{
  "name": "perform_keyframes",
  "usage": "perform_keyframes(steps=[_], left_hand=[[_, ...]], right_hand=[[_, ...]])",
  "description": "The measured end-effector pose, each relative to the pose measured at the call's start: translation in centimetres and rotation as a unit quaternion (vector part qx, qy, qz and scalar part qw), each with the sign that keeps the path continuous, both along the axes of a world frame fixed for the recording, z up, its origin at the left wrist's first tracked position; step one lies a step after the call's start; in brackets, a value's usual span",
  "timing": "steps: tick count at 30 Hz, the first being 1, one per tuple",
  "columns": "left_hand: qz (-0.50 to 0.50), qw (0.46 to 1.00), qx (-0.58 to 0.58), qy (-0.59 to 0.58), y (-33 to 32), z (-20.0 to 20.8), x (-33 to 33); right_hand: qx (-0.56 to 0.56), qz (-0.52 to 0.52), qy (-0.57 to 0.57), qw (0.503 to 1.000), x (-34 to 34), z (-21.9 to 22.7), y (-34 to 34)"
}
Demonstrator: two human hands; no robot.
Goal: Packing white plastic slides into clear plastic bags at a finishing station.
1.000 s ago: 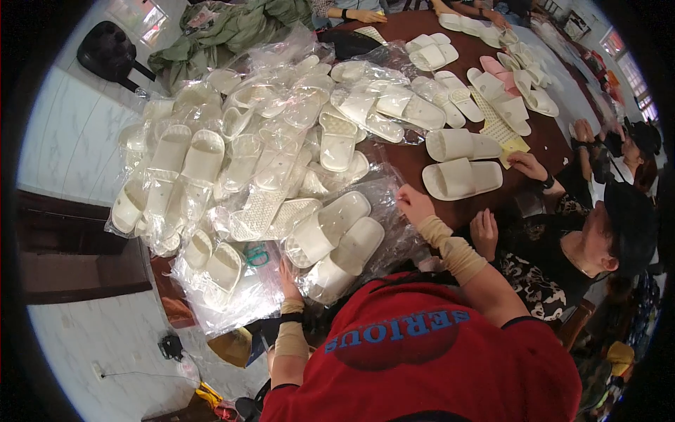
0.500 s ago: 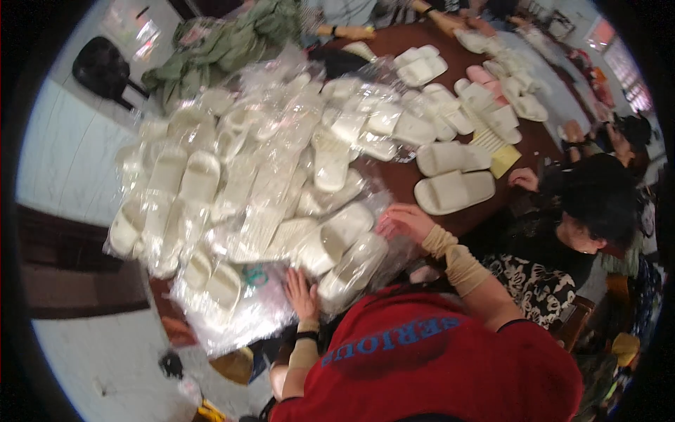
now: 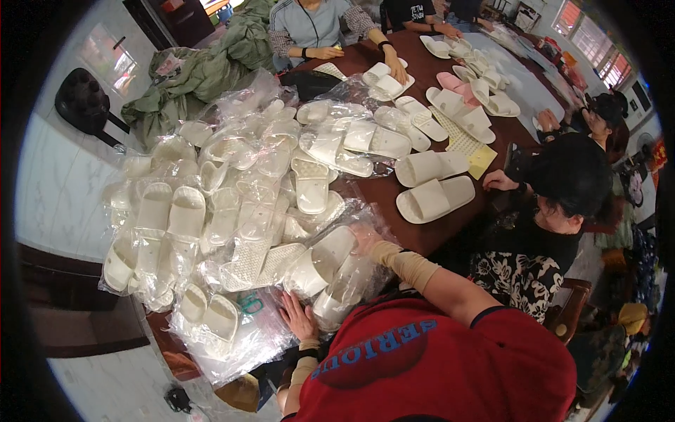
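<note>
In front of me a pair of white slippers (image 3: 314, 269) lies in a clear plastic bag (image 3: 357, 280), at the near edge of the heap. My left hand (image 3: 300, 318) rests beside them with its fingers spread, on a stack of flat clear bags (image 3: 247, 337). My right hand (image 3: 365, 240) is at the far right end of the bagged pair, touching the plastic near a heel; its fingertips are blurred and partly hidden by the film. To the left, another white pair (image 3: 209, 316) lies on the flat bags, near a green mark.
Bagged white slippers (image 3: 169, 232) are heaped at the left. A loose white pair (image 3: 436, 198) lies on the brown table (image 3: 365, 193), near a yellow sheet (image 3: 481, 162). A co-worker in black (image 3: 524, 232) sits at my right; another person's hand (image 3: 395, 69) touches white slippers across the table.
My right hand has moved left and inward onto the bagged pair. My left hand stays on the flat bags. The view has tilted, showing more of the people at the far side.
</note>
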State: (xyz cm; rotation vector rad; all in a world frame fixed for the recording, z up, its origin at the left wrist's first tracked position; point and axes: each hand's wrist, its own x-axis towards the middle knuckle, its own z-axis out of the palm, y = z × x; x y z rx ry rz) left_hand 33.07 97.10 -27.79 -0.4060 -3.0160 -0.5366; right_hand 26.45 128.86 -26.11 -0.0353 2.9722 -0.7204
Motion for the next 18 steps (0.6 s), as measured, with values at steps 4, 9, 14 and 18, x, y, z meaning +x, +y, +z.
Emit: perform_keyframes(steps=[4,9,14,18], left_hand=[[0.019,1.000,0.013,-0.018,0.4,0.1,0.0],[0.051,0.998,0.004,-0.022,1.4,1.1,-0.1],[0.046,0.993,-0.102,-0.031,1.8,1.2,-0.6],[0.056,0.994,-0.094,-0.031,1.5,1.0,-0.3]], right_hand=[[-0.287,-0.075,-0.141,0.944,0.0,-0.8,1.7],[-0.286,-0.009,-0.192,0.939,1.1,1.9,1.6],[-0.239,-0.056,-0.074,0.967,-0.5,5.5,12.8],[-0.245,-0.158,0.078,0.953,0.7,10.8,24.9]])
